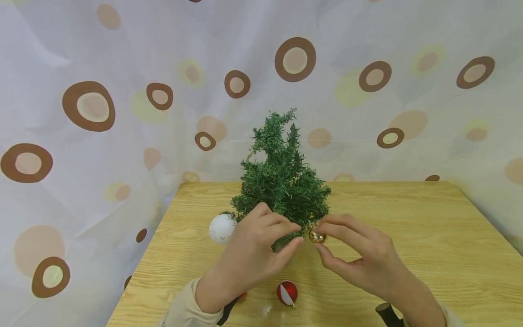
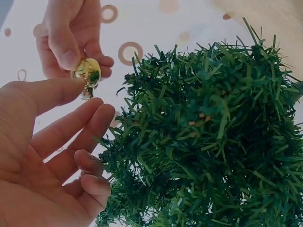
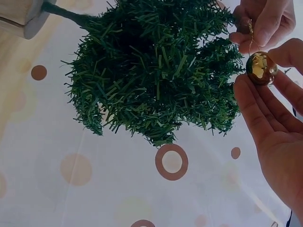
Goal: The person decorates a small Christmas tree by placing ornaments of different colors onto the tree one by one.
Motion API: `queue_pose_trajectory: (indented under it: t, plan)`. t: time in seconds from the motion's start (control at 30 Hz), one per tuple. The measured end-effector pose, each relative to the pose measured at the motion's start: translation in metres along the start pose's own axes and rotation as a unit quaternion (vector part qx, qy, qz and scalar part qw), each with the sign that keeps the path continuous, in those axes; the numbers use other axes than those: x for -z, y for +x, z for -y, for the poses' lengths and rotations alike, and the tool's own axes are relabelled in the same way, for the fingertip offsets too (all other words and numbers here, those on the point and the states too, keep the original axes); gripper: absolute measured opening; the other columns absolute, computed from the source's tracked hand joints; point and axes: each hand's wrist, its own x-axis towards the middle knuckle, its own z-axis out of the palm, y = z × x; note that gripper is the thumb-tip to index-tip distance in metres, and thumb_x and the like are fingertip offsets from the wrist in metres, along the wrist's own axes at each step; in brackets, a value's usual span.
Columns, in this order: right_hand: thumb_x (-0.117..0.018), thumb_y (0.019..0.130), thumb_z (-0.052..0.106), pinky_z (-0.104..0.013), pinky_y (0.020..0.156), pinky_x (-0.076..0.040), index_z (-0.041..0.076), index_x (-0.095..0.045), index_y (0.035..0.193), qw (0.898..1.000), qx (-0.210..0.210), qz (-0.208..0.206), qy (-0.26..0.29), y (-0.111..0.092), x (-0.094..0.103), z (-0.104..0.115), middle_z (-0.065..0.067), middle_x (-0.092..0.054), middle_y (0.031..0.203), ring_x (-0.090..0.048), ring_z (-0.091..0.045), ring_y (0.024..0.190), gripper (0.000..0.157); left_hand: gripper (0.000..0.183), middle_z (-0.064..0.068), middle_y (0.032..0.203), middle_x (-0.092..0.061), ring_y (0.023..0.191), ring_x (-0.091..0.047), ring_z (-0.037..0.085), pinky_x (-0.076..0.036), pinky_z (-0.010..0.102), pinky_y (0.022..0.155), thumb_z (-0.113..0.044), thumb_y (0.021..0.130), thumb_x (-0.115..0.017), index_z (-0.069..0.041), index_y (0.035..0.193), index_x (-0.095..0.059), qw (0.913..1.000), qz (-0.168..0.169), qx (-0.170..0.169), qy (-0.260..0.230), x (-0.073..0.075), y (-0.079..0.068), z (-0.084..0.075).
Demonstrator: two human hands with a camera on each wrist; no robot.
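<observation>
Pinches gold bauble [image 1: 317,236] in right grip [image 1: 363,252], just beside artificial Christmas tree [image 1: 282,181], above tabletop [image 1: 441,227]; likely to present gold cord [image 3: 250,31] to left grip [image 1: 258,240]. Cannot tell whether also pinching cord with left.

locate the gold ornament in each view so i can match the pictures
Head: gold ornament, below and right of centre, pinched by the right hand.
Left wrist: gold ornament, upper left.
Right wrist: gold ornament, upper right.
Shared landmark: green tree.
</observation>
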Motion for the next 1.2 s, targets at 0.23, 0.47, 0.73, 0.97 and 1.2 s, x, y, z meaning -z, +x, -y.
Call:
queue_pose_trajectory:
  t: [0.23, 0.47, 0.73, 0.97, 1.2]
  plan:
    - [-0.061, 0.106, 0.034, -0.014, 0.078, -0.058, 0.007, -0.078, 0.106, 1.000, 0.003, -0.003, 0.000, 0.003, 0.000, 0.002, -0.005, -0.074, 0.102, -0.071, -0.012, 0.084, 0.031, 0.015, -0.007, 0.093, -0.080, 0.073, -0.046, 0.012, -0.038, 0.021, 0.069, -0.027, 0.089, -0.086, -0.017, 0.100, -0.085, 0.9988, 0.010, -0.029, 0.037, -0.003, 0.003, -0.001]
    - [-0.062, 0.106, 0.032, -0.014, 0.080, -0.057, 0.006, -0.077, 0.107, 1.000, 0.003, -0.001, 0.018, -0.001, -0.002, 0.001, -0.005, -0.073, 0.102, -0.069, -0.012, 0.085, 0.030, 0.004, -0.007, 0.089, -0.080, 0.076, -0.051, 0.013, -0.043, 0.022, 0.071, -0.017, 0.093, -0.081, -0.017, 0.094, -0.085, 0.9993, -0.022, -0.023, 0.020, -0.004, 0.005, -0.002]
    - [-0.063, 0.105, 0.030, -0.012, 0.086, -0.057, 0.007, -0.075, 0.115, 0.998, -0.026, 0.038, 0.042, -0.016, -0.008, 0.002, -0.004, -0.074, 0.106, -0.071, -0.012, 0.089, 0.028, 0.006, -0.003, 0.088, -0.080, 0.080, -0.056, 0.016, -0.049, 0.027, 0.077, -0.014, 0.094, -0.078, -0.014, 0.092, -0.084, 0.9967, -0.079, -0.019, -0.007, -0.001, 0.010, 0.002]
    - [-0.062, 0.105, 0.038, -0.013, 0.087, -0.056, 0.008, -0.069, 0.122, 0.992, -0.083, 0.089, 0.040, -0.020, -0.006, 0.006, 0.000, -0.073, 0.109, -0.071, -0.010, 0.092, 0.036, 0.008, -0.006, 0.088, -0.079, 0.078, -0.055, 0.013, -0.048, 0.023, 0.075, -0.012, 0.095, -0.077, -0.015, 0.093, -0.083, 0.9959, -0.077, -0.046, -0.016, -0.003, 0.010, 0.001]
    - [-0.060, 0.108, 0.035, -0.014, 0.092, -0.056, 0.006, -0.072, 0.121, 0.996, -0.060, 0.051, 0.031, -0.013, -0.009, 0.006, -0.003, -0.074, 0.109, -0.073, -0.017, 0.095, 0.034, 0.008, -0.006, 0.088, -0.079, 0.078, -0.056, 0.012, -0.048, 0.022, 0.074, -0.011, 0.095, -0.076, -0.015, 0.093, -0.083, 0.9961, -0.071, -0.046, -0.024, -0.004, 0.009, 0.001]
